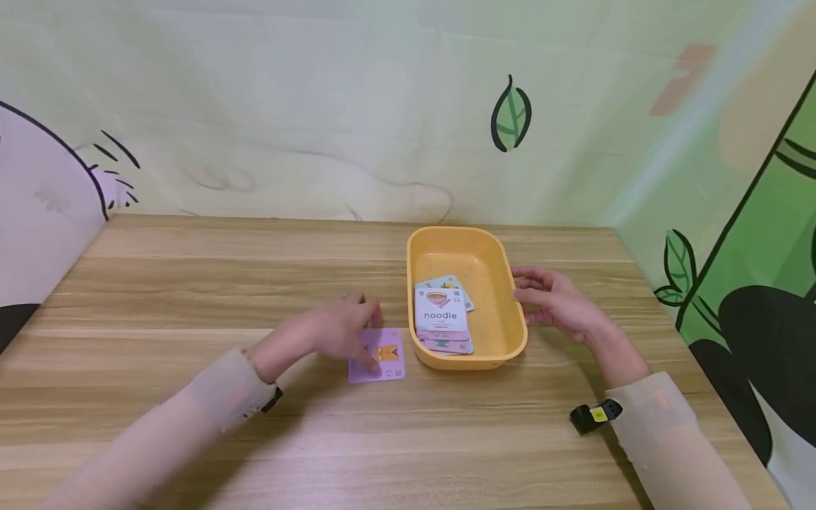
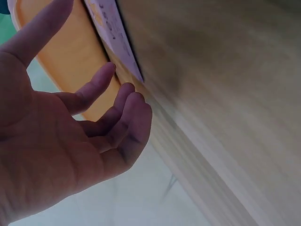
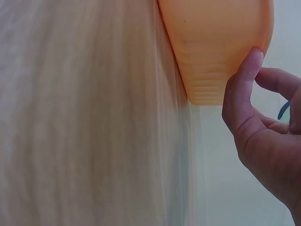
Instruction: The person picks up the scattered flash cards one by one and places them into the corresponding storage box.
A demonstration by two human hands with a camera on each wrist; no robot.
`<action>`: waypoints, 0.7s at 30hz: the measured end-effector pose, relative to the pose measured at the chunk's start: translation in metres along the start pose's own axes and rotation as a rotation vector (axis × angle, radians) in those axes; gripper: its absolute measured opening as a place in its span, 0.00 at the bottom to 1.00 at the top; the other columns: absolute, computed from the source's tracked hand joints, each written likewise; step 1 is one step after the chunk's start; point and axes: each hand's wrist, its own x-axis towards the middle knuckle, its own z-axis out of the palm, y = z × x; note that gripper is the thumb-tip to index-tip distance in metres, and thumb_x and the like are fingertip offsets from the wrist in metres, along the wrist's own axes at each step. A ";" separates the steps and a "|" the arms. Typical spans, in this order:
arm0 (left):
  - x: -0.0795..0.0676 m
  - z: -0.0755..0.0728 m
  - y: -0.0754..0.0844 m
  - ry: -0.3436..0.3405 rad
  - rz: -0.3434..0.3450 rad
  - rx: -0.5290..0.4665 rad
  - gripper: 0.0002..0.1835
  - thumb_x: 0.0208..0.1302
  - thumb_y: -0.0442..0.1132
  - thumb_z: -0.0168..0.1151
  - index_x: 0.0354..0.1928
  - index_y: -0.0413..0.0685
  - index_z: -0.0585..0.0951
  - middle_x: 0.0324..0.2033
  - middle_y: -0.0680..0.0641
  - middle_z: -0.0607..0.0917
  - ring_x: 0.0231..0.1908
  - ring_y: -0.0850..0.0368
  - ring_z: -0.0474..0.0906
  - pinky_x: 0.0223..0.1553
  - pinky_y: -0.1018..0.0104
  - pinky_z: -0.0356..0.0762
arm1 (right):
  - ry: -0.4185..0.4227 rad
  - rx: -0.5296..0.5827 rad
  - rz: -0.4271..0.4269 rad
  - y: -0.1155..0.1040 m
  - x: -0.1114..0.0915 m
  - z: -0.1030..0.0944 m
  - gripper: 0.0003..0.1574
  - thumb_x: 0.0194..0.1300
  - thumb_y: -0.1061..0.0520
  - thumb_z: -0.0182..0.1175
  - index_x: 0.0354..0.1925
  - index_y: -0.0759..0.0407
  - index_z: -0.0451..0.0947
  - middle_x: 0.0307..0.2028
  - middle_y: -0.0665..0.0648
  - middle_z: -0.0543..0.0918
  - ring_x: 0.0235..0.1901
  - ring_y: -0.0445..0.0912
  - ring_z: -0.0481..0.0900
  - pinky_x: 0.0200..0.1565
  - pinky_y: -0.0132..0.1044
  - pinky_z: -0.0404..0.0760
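Note:
A purple picture card (image 1: 392, 341) lies flat on the wooden table, left of a yellow plastic bin (image 1: 462, 362). Over the card's left part reaches my left hand (image 1: 341, 329), its thumb above the picture. In the left wrist view this hand (image 2: 66, 132) has loosely bent, spread fingers with nothing between them, beside the card (image 2: 117, 42). My right hand (image 1: 564, 304) is at the bin's right side. The right wrist view has its fingertip touching the bin's wall (image 3: 211, 42) near the rim. Inside the bin, a white "noodle" card (image 1: 441, 316) tops several overlapping cards.
The wooden table (image 1: 223, 283) runs back to a pale printed cloth (image 1: 306, 106) with leaf drawings. Another printed panel (image 1: 752, 283) borders the right side. Dark wrist straps (image 1: 596, 416) sit at both sleeves.

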 end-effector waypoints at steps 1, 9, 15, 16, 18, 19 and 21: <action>-0.001 0.001 0.000 0.003 0.003 0.002 0.35 0.49 0.53 0.82 0.56 0.48 0.77 0.46 0.47 0.74 0.48 0.51 0.71 0.50 0.53 0.76 | -0.001 -0.003 0.000 0.000 0.000 0.000 0.38 0.76 0.63 0.55 0.75 0.74 0.53 0.56 0.68 0.71 0.45 0.46 0.82 0.40 0.39 0.87; -0.006 0.010 -0.004 0.053 0.039 0.018 0.41 0.44 0.50 0.86 0.60 0.46 0.77 0.48 0.46 0.72 0.51 0.49 0.68 0.53 0.52 0.75 | 0.005 -0.013 0.003 0.001 0.001 0.000 0.37 0.76 0.63 0.55 0.75 0.74 0.54 0.56 0.68 0.71 0.45 0.46 0.82 0.40 0.39 0.87; -0.009 0.013 -0.004 0.099 0.046 0.020 0.41 0.45 0.47 0.86 0.60 0.42 0.77 0.50 0.45 0.73 0.51 0.48 0.70 0.55 0.51 0.75 | 0.002 -0.020 -0.004 0.000 0.001 0.000 0.37 0.76 0.63 0.55 0.75 0.74 0.54 0.55 0.68 0.71 0.44 0.46 0.82 0.39 0.39 0.87; -0.009 0.013 -0.004 0.104 0.047 0.019 0.41 0.45 0.46 0.86 0.60 0.41 0.77 0.50 0.44 0.74 0.51 0.48 0.70 0.56 0.51 0.75 | 0.003 -0.021 -0.004 0.000 0.001 0.000 0.37 0.76 0.63 0.56 0.74 0.74 0.54 0.55 0.68 0.71 0.44 0.46 0.82 0.39 0.39 0.87; -0.008 0.013 -0.005 0.115 0.045 0.021 0.40 0.46 0.46 0.85 0.60 0.40 0.77 0.51 0.44 0.74 0.52 0.48 0.71 0.57 0.51 0.75 | 0.005 -0.019 -0.003 0.000 0.001 0.000 0.37 0.76 0.63 0.56 0.75 0.74 0.54 0.55 0.68 0.71 0.44 0.46 0.82 0.39 0.39 0.87; -0.008 0.013 -0.006 0.120 0.048 0.023 0.39 0.46 0.46 0.85 0.59 0.40 0.78 0.51 0.44 0.75 0.52 0.48 0.71 0.57 0.51 0.76 | 0.004 -0.018 -0.001 0.000 0.001 0.000 0.37 0.76 0.63 0.56 0.75 0.74 0.54 0.55 0.68 0.71 0.44 0.46 0.82 0.39 0.38 0.87; -0.007 0.013 -0.008 0.124 0.054 0.020 0.37 0.47 0.45 0.85 0.58 0.39 0.78 0.50 0.45 0.75 0.52 0.48 0.72 0.57 0.52 0.76 | 0.002 -0.015 0.000 -0.001 0.001 0.001 0.38 0.76 0.63 0.56 0.75 0.74 0.54 0.55 0.68 0.71 0.44 0.46 0.82 0.39 0.39 0.87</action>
